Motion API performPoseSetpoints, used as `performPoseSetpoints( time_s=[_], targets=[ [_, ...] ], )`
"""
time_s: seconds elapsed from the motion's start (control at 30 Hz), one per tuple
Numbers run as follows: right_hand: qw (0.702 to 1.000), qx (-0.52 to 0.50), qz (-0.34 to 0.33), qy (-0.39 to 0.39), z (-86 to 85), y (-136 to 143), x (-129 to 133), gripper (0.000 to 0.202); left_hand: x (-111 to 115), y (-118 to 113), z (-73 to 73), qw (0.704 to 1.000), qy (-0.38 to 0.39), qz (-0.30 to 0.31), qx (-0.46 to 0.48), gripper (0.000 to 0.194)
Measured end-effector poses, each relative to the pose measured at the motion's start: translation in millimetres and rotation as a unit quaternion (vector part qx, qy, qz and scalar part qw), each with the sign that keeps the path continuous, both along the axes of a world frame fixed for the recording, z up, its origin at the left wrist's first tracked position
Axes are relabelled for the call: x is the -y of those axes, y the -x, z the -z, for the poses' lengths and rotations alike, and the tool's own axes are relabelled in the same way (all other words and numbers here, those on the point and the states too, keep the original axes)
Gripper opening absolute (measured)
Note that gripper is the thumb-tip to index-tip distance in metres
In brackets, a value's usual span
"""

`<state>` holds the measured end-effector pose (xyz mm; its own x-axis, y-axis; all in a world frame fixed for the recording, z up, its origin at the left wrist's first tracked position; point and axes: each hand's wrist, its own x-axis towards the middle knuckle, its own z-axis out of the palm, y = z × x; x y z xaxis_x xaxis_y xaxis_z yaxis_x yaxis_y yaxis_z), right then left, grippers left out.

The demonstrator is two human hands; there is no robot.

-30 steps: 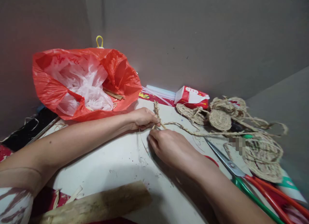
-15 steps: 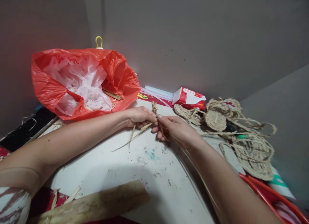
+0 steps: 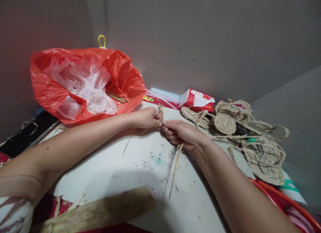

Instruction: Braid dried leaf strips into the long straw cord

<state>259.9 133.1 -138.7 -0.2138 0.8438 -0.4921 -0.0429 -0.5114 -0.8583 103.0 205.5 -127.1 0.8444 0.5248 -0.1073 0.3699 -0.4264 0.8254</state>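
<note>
Fingertips of both hands meet above the white tabletop (image 3: 120, 172). My left hand (image 3: 148, 118) is closed on a short braided piece of straw-coloured fibre (image 3: 161, 109), whose braided end points away toward the wall. Thin strands come out below that hand, toward the left. My right hand (image 3: 182, 134) pinches at the near end of the braid, its fingers curled in. A pale fibre strip (image 3: 176, 169) hangs from under its palm toward me.
A red plastic bag (image 3: 127, 82) with white bags inside stands back left. Behind the hands lies a red tissue pack (image 3: 198, 99). Coiled, woven fibre pieces (image 3: 225, 123) lie at the right. A flat pale brown slab (image 3: 107, 208) lies in front, near a red container (image 3: 278, 196).
The pale strip now hangs beneath my right hand, where strands earlier crossed under my left. My right fingers have curled in more, and my left hand has turned slightly, its back showing more.
</note>
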Motion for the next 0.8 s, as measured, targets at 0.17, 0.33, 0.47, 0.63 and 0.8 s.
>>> performPoseSetpoints(
  time_s=[0.17, 0.33, 0.47, 0.63, 0.8],
  targets=[
    [0.997, 0.018, 0.078, -0.015, 3.9, 6.7, 3.1, 0.025, -0.8, 6.3, -14.9, 0.994, -0.08, 0.025, -0.071, 0.017],
    [0.992, 0.027, 0.121, -0.03, 6.2, 14.3, 4.3, 0.018, 12.5, 2.1, -20.1, 0.976, -0.185, -0.02, -0.116, 0.023],
    [0.99, 0.009, 0.14, -0.035, 5.2, 20.1, 7.1, 0.035, 37.6, -5.1, -14.3, 0.944, -0.278, -0.072, -0.161, 0.028],
    [0.986, 0.002, 0.164, -0.038, 5.4, 25.0, 10.8, 0.039, 56.1, -8.3, -1.0, 0.93, -0.329, -0.046, -0.158, 0.023],
    [0.984, 0.02, 0.173, -0.035, 8.2, 25.2, 11.1, 0.024, 76.9, -9.6, 5.4, 0.936, -0.33, 0.01, -0.117, 0.017]
  ],
)
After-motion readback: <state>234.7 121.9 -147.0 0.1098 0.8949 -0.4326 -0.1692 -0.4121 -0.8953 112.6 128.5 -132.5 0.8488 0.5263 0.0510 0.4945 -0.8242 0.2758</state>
